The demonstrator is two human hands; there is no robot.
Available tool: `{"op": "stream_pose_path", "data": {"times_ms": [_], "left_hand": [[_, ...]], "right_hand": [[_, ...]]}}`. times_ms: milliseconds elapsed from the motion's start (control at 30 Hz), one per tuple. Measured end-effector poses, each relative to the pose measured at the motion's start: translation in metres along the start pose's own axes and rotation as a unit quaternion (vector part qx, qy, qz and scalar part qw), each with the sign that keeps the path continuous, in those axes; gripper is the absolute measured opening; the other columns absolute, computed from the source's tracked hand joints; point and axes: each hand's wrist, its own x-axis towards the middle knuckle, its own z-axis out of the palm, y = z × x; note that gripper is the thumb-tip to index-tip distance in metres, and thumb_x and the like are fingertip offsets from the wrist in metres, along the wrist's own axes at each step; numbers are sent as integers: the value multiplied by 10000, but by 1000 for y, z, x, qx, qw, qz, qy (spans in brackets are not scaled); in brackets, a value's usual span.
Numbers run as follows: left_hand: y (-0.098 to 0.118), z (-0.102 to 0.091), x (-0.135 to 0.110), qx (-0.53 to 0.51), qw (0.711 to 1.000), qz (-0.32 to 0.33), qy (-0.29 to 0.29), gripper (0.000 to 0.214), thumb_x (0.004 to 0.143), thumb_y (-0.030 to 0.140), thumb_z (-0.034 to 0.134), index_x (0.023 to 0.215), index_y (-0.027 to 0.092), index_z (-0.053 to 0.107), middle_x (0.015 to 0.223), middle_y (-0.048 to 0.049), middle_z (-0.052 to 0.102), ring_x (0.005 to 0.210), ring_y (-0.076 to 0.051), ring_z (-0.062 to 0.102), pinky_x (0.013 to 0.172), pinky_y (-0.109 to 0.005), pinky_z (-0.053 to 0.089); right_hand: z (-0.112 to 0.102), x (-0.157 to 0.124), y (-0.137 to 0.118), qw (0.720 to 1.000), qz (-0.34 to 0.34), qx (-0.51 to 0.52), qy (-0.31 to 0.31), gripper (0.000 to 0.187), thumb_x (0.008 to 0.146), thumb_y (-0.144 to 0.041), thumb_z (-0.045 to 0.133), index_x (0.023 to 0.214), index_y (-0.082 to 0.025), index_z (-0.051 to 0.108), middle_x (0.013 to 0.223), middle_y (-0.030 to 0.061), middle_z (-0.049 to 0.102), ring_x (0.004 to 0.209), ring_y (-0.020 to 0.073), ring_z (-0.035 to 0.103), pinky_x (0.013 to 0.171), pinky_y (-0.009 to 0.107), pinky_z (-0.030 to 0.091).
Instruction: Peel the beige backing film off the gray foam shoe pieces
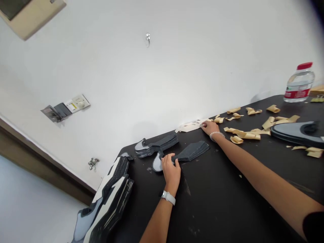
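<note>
My left hand (171, 169) rests on a small stack of dark grey shoe-upper pieces (190, 152) on the black table (227, 189), fingers curled over the stack's narrow middle. A second stack of the same pieces (158, 144) lies just behind it. My right hand (210, 127) reaches to the table's far edge by the wall, its fingertips on a white cut-out sheet (190, 126); the fingers look pressed onto it. A white watch is on my left wrist and a bead bracelet on my right.
Curled tan paper strips (249, 135) lie scattered right of my right hand. A grey and black stack of pieces (296, 132) sits at the right edge. A water bottle (299, 83) stands at the far right. A tall stack of pieces (108, 199) leans at the table's left end.
</note>
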Motion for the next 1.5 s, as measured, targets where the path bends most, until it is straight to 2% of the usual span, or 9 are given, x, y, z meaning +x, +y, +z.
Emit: {"op": "stream_pose_path", "data": {"times_ms": [233, 433, 600, 767, 900, 1067, 1233, 1367, 1500], "left_hand": [[2, -1, 0, -12, 1000, 8, 2, 148, 791, 116, 507, 901, 168, 590, 939, -65, 616, 954, -214, 533, 894, -387, 414], [6, -4, 0, -35, 998, 37, 30, 157, 794, 101, 494, 908, 172, 575, 943, -65, 595, 951, -205, 542, 889, -394, 428], [18, -7, -6, -36, 991, 116, 53, 214, 800, 101, 487, 991, 171, 551, 984, -78, 553, 969, -198, 540, 862, -368, 457], [31, -10, -20, 1, 970, 237, 51, 282, 786, 122, 509, 1060, 180, 538, 963, -75, 545, 919, -191, 555, 804, -330, 490], [48, -15, -34, -3, 952, 304, -23, 303, 774, 139, 498, 1073, 179, 532, 924, -56, 542, 824, -160, 575, 710, -269, 516], [71, -23, -49, 3, 939, 315, -141, 330, 745, 150, 472, 1063, 210, 539, 915, -30, 540, 768, -152, 583, 622, -254, 516], [73, -29, -54, -22, 932, 284, -225, 479, 665, 149, 493, 1133, 242, 531, 1062, -37, 567, 769, -176, 609, 618, -280, 518], [74, -32, -56, -19, 921, 279, -272, 528, 658, 166, 485, 1170, 283, 542, 1053, -33, 598, 709, -193, 612, 603, -302, 494], [79, -39, -55, -4, 912, 291, -290, 584, 653, 188, 479, 1225, 298, 514, 999, -40, 622, 678, -201, 608, 609, -304, 474]], "right_hand": [[2, 3, -4, 999, -13, -40, -14, 246, 770, -173, 534, 997, -139, 624, 982, 118, 650, 909, 226, 592, 773, 304, 428], [-2, 2, -5, 998, -20, -58, -23, 183, 783, -205, 547, 947, -145, 602, 950, 114, 642, 865, 223, 585, 738, 301, 416], [-3, 2, -6, 997, -24, -64, -27, 134, 779, -199, 537, 881, -150, 609, 912, 114, 647, 840, 225, 583, 711, 298, 407], [-2, 3, -3, 998, -25, -56, -27, 132, 756, -202, 546, 854, -160, 625, 864, 104, 658, 805, 217, 587, 691, 289, 405], [-2, 3, -2, 999, -28, -35, -26, 103, 745, -215, 561, 814, -172, 624, 837, 87, 668, 786, 214, 592, 671, 287, 405], [-6, 2, 0, 999, -23, 28, -37, 72, 730, -245, 591, 764, -181, 596, 773, 47, 667, 741, 184, 600, 656, 266, 417], [-15, -5, 5, 989, -30, 123, -80, 111, 760, -295, 558, 756, -185, 545, 644, -7, 635, 543, 123, 576, 581, 234, 438], [-25, -11, 9, 980, -42, 167, -101, 158, 725, -333, 591, 686, -192, 530, 557, -24, 598, 521, 126, 555, 581, 243, 441], [-34, -17, 12, 973, -40, 199, -109, 172, 647, -333, 652, 621, -193, 555, 506, -40, 569, 544, 131, 539, 632, 263, 444]]}}
